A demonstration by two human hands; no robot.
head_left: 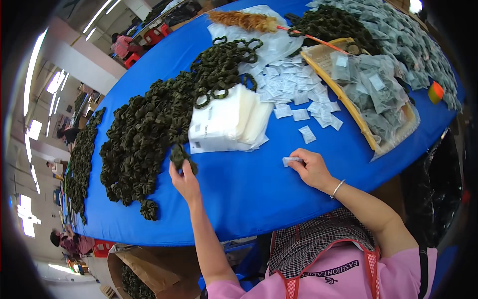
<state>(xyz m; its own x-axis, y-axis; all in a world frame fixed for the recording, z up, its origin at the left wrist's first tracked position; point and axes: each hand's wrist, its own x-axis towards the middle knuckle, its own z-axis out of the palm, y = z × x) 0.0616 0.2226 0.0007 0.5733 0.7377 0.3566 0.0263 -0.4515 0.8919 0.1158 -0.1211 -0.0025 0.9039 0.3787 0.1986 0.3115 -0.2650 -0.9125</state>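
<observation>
My left hand (pixel 186 183) is closed on a dark green scrunchie (pixel 183 156), held by thumb and fingers at the right edge of a large heap of scrunchies (pixel 137 134). My right hand (pixel 314 171) pinches a small white sachet (pixel 291 161) over the blue tabletop. Between and beyond my hands lies a stack of white plastic bags (pixel 219 124), with a few scrunchies resting on its far left corner. To its right spread many loose white sachets (pixel 286 82), one lying apart nearest my right hand.
A yellow-rimmed tray (pixel 343 94) holds bagged items on the right. Behind it are a pile of filled clear bags (pixel 413 55) and more dark scrunchies (pixel 336 25). A brown feather duster (pixel 244 21) lies far back. An open carton (pixel 154 269) stands below the near edge. Other people sit left.
</observation>
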